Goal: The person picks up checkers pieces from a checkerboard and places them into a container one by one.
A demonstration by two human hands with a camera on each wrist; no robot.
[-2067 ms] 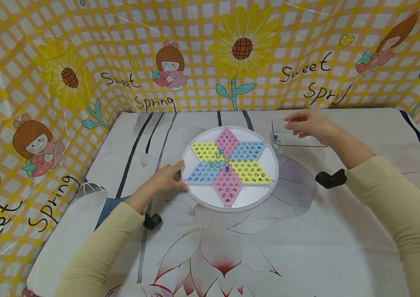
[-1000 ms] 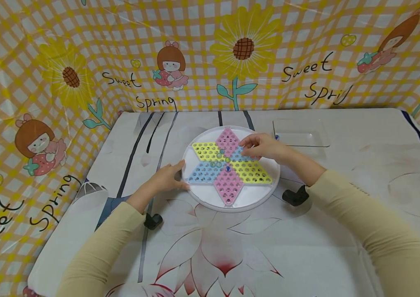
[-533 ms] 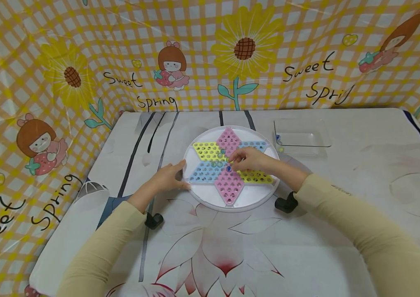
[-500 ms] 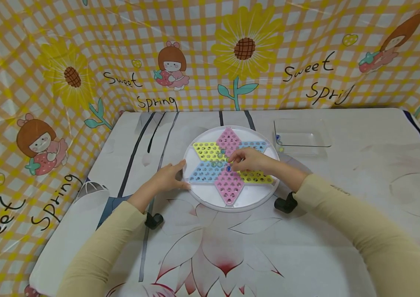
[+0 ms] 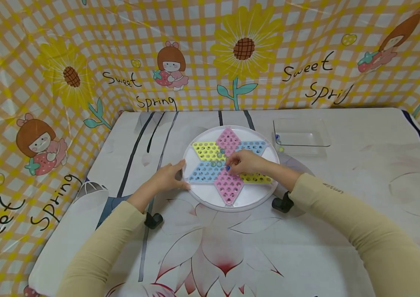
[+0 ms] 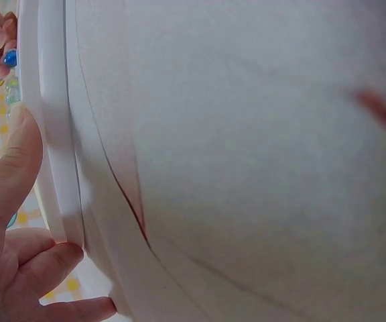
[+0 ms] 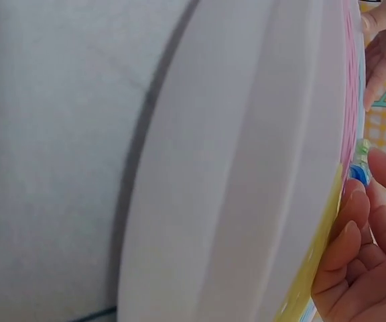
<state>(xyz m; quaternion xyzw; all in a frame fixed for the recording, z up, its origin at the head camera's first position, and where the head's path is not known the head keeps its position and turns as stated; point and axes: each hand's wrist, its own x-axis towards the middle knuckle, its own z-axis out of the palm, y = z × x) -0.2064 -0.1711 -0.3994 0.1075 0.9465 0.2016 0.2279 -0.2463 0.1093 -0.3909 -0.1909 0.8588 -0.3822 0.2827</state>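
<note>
A round white Chinese checkers board with a pink, yellow and blue star lies on the table. My left hand holds its left rim, thumb and fingers spread along the edge. Over the middle of the star, my right hand has its thumb and fingertips round a blue marble, which also shows between the fingers in the left wrist view. Several pale green marbles sit in holes just left of the right hand. That hand hides part of the star's centre and right side.
Behind the board to the right stands a clear rectangular box. A blue marble and a yellow-green marble show at its left end. A white mesh-like object is at the table's left edge. Patterned cloth hangs behind.
From above the clear box, my right hand has come left and nearer to the board's centre, then slightly nearer the blue marble. My left hand has stayed on the rim.
</note>
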